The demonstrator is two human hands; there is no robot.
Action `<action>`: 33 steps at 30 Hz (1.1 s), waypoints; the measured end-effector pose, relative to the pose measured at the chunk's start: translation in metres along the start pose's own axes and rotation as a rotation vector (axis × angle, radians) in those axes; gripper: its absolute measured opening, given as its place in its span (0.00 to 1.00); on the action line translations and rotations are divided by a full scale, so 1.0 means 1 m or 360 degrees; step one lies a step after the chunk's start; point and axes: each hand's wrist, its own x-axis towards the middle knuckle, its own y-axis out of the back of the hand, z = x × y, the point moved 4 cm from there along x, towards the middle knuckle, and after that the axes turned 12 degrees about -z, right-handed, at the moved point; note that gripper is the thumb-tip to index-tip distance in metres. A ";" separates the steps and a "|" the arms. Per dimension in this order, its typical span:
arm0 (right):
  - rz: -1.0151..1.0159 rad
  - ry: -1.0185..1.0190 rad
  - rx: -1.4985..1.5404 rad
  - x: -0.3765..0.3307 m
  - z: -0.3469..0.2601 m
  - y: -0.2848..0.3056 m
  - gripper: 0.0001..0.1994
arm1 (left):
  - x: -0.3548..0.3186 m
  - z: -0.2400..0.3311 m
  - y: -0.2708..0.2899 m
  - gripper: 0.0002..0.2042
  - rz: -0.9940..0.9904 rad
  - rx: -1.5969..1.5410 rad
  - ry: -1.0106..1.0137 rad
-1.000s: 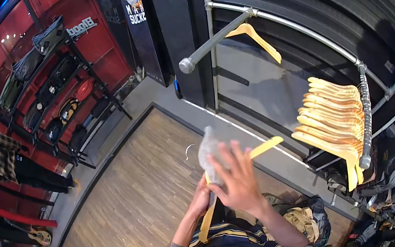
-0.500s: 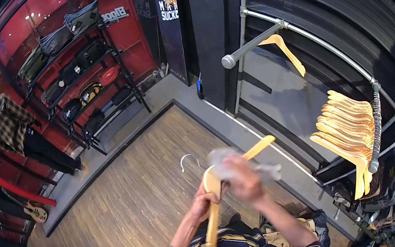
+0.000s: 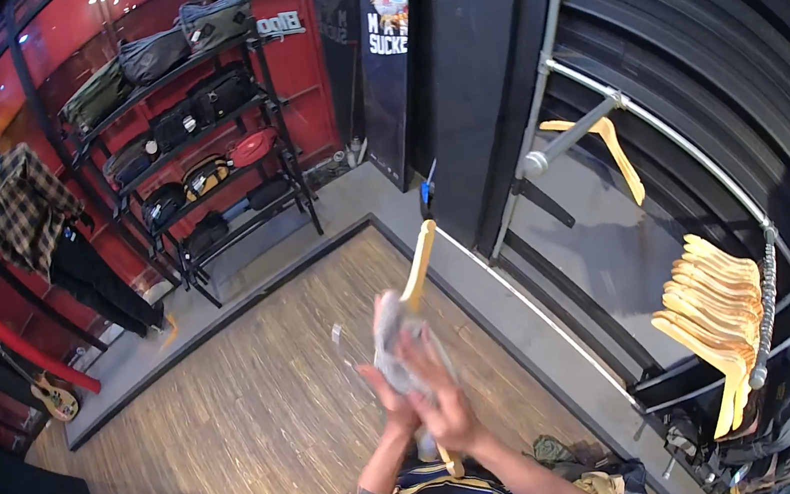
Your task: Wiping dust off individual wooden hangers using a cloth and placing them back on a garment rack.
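Observation:
In front of my body a pale wooden clothes hanger (image 3: 419, 262) points away from me, its far arm bare and its near end by my shirt. A crumpled grey cloth (image 3: 389, 337) is wrapped over its middle. My left hand (image 3: 392, 401) grips the hanger from the left, its fingers partly behind the cloth. From the right, my right hand (image 3: 443, 404) presses the cloth against the wood with fingers stretched along it, slightly blurred. The metal hook (image 3: 337, 336) sticks out to the left.
On the right, several wooden hangers (image 3: 715, 298) hang on a pipe rail (image 3: 765, 306); one more hanger (image 3: 616, 155) hangs farther back. Folded clothes (image 3: 780, 435) lie below. A bag shelf (image 3: 181, 125) and a dressed mannequin (image 3: 43, 221) stand at the far left.
The hanger has turned so its far arm points away from me. My right hand, with the cloth, has moved left and nearer, against my left hand.

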 end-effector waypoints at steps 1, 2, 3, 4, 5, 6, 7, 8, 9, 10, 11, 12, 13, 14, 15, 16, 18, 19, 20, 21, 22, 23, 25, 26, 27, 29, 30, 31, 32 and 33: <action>-0.0190 -0.0031 -0.0309 -0.004 0.000 -0.011 0.28 | 0.010 0.006 0.007 0.45 0.0020 0.0003 -0.0009; -0.0204 -0.0031 -0.0304 -0.003 0.002 -0.017 0.28 | 0.017 0.010 0.011 0.44 -0.0003 -0.0052 0.0026; -0.0096 -0.0070 -0.0352 -0.002 0.006 -0.022 0.28 | 0.019 0.012 0.012 0.43 -0.0028 -0.0109 0.0064; 0.0015 -0.0112 -0.0400 -0.002 0.011 -0.024 0.28 | -0.002 0.003 0.008 0.40 0.0198 -0.0511 0.0285; -0.0011 -0.0094 -0.0382 0.013 0.011 -0.022 0.28 | -0.014 -0.014 0.019 0.35 0.0026 -0.0558 0.0121; 0.0139 -0.0124 -0.0226 0.036 0.018 -0.007 0.27 | -0.016 -0.019 0.015 0.33 0.0157 -0.0348 0.0123; 0.0291 -0.0156 -0.0069 0.051 0.023 0.004 0.27 | -0.018 -0.022 0.012 0.32 0.0285 -0.0136 0.0127; 0.0292 -0.0178 -0.0050 0.056 0.023 0.003 0.27 | -0.017 -0.019 0.017 0.32 0.0300 -0.0126 0.0150; 0.0128 -0.0208 -0.0050 0.057 0.021 -0.006 0.27 | -0.010 -0.008 0.028 0.31 0.0355 -0.0106 0.0046; -0.0043 -0.0230 -0.0054 0.055 0.023 -0.015 0.27 | 0.002 0.000 0.041 0.30 0.0410 -0.0089 -0.0066; -0.0059 -0.0229 -0.0046 0.042 0.021 -0.019 0.27 | 0.017 0.009 0.052 0.29 0.0453 -0.0069 -0.0199; -0.0196 -0.0267 0.0039 0.017 0.021 -0.026 0.28 | 0.032 0.016 0.057 0.29 0.0454 -0.0075 -0.0202; -0.0326 -0.0311 0.0122 0.000 0.020 -0.027 0.28 | 0.043 0.027 0.055 0.28 0.0469 -0.0107 -0.0229; -0.0337 -0.0314 0.0128 -0.003 0.023 -0.026 0.28 | 0.045 0.032 0.055 0.28 0.0499 -0.0124 -0.0260; -0.0255 -0.0307 0.0010 -0.005 0.026 -0.023 0.28 | 0.044 0.024 0.050 0.28 0.0509 -0.0121 -0.0259; -0.0161 -0.0308 -0.0098 -0.005 0.020 -0.027 0.28 | 0.035 0.014 0.045 0.28 0.0477 -0.0212 -0.0255; -0.0098 -0.0213 -0.0221 0.028 0.027 -0.020 0.28 | 0.013 -0.007 0.037 0.27 0.0415 -0.0404 -0.0238; -0.0023 -0.0113 -0.0377 0.045 0.028 -0.012 0.27 | 0.014 -0.011 0.034 0.27 0.0403 -0.0409 -0.0204; -0.0015 -0.0136 -0.0362 0.045 0.028 -0.013 0.27 | 0.012 -0.009 0.034 0.28 0.0469 -0.0355 -0.0206; -0.0153 -0.0127 -0.0364 0.045 0.026 -0.013 0.27 | 0.016 -0.005 0.032 0.28 0.0530 -0.0303 -0.0220; -0.0293 -0.0117 -0.0365 0.043 0.023 -0.014 0.27 | 0.026 0.003 0.038 0.28 0.0522 -0.0630 -0.0290; -0.0431 -0.0219 -0.0225 0.026 0.019 -0.019 0.27 | 0.034 0.010 0.056 0.28 0.0551 -0.0506 -0.0344; -0.0663 -0.0287 -0.0227 -0.015 0.006 -0.017 0.27 | 0.045 0.016 0.083 0.28 0.0665 -0.0557 -0.0547; -0.0672 -0.0289 -0.0232 -0.020 0.008 -0.015 0.27 | 0.047 0.017 0.080 0.28 0.0756 -0.0551 -0.0530; -0.0594 -0.0254 -0.0281 -0.024 0.011 -0.010 0.27 | 0.048 0.010 0.075 0.28 0.0762 -0.0556 -0.0533; -0.0493 -0.0258 -0.0307 -0.016 0.013 -0.011 0.27 | 0.034 -0.010 0.068 0.28 0.0661 -0.0570 -0.0429; -0.0448 -0.0272 -0.0165 0.004 0.025 -0.005 0.27 | 0.025 -0.022 0.068 0.28 0.0619 -0.0740 -0.0392; -0.0390 -0.0276 -0.0045 0.020 0.026 0.005 0.27 | 0.028 -0.020 0.062 0.28 0.0602 -0.0755 -0.0373; -0.0458 -0.0341 0.0039 0.021 0.034 0.004 0.28 | 0.028 -0.019 0.066 0.29 0.0678 -0.0780 -0.0385; -0.0467 -0.0324 0.0034 0.019 0.030 0.007 0.28 | 0.035 -0.015 0.073 0.29 0.0752 -0.0800 -0.0428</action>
